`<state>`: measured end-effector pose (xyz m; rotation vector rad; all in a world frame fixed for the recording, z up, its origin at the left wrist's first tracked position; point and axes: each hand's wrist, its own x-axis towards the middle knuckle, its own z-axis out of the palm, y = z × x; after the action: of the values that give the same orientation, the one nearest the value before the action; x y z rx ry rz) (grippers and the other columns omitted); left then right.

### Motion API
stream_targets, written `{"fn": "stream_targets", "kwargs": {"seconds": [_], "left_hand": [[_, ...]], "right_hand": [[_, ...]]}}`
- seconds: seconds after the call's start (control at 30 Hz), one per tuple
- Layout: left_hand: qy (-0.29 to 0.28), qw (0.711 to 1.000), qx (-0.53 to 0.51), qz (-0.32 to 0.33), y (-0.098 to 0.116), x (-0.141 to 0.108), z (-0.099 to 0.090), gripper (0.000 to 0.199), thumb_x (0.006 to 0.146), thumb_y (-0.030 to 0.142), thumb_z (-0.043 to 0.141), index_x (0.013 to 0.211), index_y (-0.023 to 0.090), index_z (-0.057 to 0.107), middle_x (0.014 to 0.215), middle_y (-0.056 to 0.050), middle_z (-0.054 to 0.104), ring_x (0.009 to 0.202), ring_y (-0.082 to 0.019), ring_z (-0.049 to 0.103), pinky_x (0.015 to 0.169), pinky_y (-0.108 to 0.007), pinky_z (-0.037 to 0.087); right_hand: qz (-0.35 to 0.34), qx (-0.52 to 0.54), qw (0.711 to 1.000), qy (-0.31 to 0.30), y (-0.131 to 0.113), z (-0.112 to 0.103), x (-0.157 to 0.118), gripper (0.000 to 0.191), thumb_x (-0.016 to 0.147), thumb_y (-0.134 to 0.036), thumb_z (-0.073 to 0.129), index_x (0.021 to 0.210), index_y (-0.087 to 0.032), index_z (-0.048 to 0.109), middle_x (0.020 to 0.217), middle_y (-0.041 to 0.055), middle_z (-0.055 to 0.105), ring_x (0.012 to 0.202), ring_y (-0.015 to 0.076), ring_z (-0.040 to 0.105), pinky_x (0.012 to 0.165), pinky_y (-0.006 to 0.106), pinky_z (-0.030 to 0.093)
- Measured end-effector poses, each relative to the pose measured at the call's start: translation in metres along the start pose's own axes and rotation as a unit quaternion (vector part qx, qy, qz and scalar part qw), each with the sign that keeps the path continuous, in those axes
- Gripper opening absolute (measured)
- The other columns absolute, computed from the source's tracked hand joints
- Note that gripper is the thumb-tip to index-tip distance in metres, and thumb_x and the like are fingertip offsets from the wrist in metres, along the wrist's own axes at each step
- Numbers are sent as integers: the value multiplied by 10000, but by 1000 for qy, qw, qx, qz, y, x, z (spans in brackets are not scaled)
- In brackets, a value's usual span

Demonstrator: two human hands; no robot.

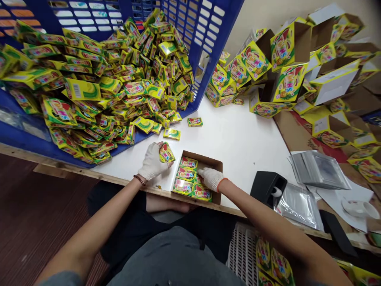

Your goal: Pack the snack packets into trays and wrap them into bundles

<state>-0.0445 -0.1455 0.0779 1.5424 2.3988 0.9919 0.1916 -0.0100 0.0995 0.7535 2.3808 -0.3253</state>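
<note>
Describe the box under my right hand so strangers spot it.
Find the blue crate, then the white tabletop beside it. At the near edge, under your right hand, lies an open box; unlike the heaped boxes, it shows packets in rows.

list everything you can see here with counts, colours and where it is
crate: 1, blue, upper left
heaped packs: too many to count, yellow-green, in crate
loose packs: at least 2, yellow-green, beside crate
tabletop: 1, white, centre
carton: 1, brown inside, front centre
packs in carton: at least 5, yellow-green
held pack: 1, yellow-green, left hand
open boxes: many, yellow-green outside, upper right
plastic sleeves: two piles, clear, right
device: 1, black, right
cylinder: 1, white, far right
slab: 1, black, lower right
basket: 1, white, below table edge
lower boxes: several, yellow-green, lower right
bracelet: 1, brown, left wrist
left hand: 1, white glove, left of carton
right hand: 1, white glove, at carton
</note>
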Motion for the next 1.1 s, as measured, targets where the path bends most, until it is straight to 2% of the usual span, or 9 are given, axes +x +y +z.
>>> {"fn": "stream_targets", "kwargs": {"seconds": [0.13, 0.23, 0.3, 0.47, 0.6, 0.7, 0.77, 0.93, 1.1], "left_hand": [[26, 984, -78, 159, 42, -15, -8, 956, 710, 399, 735, 1499, 167, 248, 1370, -181, 457, 1293, -329, 474, 1103, -495, 419], [-15, 961, -85, 264, 74, -17, -3, 894, 719, 280, 708, 1501, 219, 278, 1374, -162, 467, 1311, -319, 465, 1097, -502, 426], [-28, 962, -112, 245, 92, -17, 5, 855, 729, 292, 711, 1484, 202, 320, 1418, -169, 442, 1363, -326, 420, 1122, -504, 402], [-83, 953, -290, -3, 114, -17, 25, 466, 866, 405, 604, 1265, 172, 544, 1206, -111, 639, 1127, -264, 620, 970, -431, 524], [-105, 931, -337, -88, 117, -14, 38, 375, 898, 389, 575, 1199, 167, 548, 1025, -78, 705, 929, -202, 679, 830, -344, 550], [-195, 972, -115, -54, 118, -18, 48, 281, 924, 287, 496, 1165, 170, 582, 1026, -108, 703, 964, -228, 674, 845, -373, 531], [-267, 964, 6, 4, 119, -25, 53, 214, 881, 250, 531, 1047, 172, 641, 1061, -132, 696, 1041, -275, 648, 902, -432, 505], [-346, 916, 112, 168, 120, -42, 60, 331, 869, 349, 547, 1093, 147, 683, 1330, -179, 603, 1298, -384, 476, 1058, -599, 343], [-362, 905, 133, 179, 115, -48, 62, 453, 878, 390, 513, 1229, 139, 649, 1444, -189, 517, 1349, -395, 426, 1072, -635, 300]], "right_hand": [[-53, 162, 982, 80, 0, -29, -9, 334, 951, -341, 466, 1215, -193, 606, 1107, 80, 662, 957, 205, 637, 820, 302, 491], [-128, 380, 899, 178, -3, -57, -18, 398, 941, -339, 440, 1289, -162, 520, 931, 22, 668, 802, 163, 603, 750, 286, 490], [-152, 408, 875, 213, -3, -70, -24, 386, 869, -277, 506, 1238, -172, 547, 941, 13, 666, 831, 164, 591, 785, 293, 483], [-114, 389, 885, 230, 9, -69, -34, 517, 769, -214, 579, 1278, -197, 493, 894, -15, 638, 778, 152, 571, 749, 282, 473], [-69, 362, 902, 224, 22, -56, -36, 309, 836, -230, 533, 1143, -196, 513, 879, -14, 640, 769, 146, 583, 694, 251, 460], [-2, 203, 960, 191, 24, -54, -34, 185, 896, -214, 490, 1062, -205, 570, 1001, 53, 682, 881, 187, 625, 741, 272, 460], [40, 67, 984, 159, 19, -53, -28, 220, 921, -195, 475, 1112, -202, 586, 1064, 103, 690, 930, 225, 646, 765, 303, 466], [72, -79, 988, 111, -3, -37, -6, 325, 939, -86, 407, 1212, -167, 562, 1108, 162, 670, 987, 255, 671, 791, 339, 502], [81, -97, 985, 119, -7, -15, 1, 347, 973, -89, 334, 1225, -118, 572, 1151, 196, 611, 1041, 269, 641, 817, 355, 521]]}}
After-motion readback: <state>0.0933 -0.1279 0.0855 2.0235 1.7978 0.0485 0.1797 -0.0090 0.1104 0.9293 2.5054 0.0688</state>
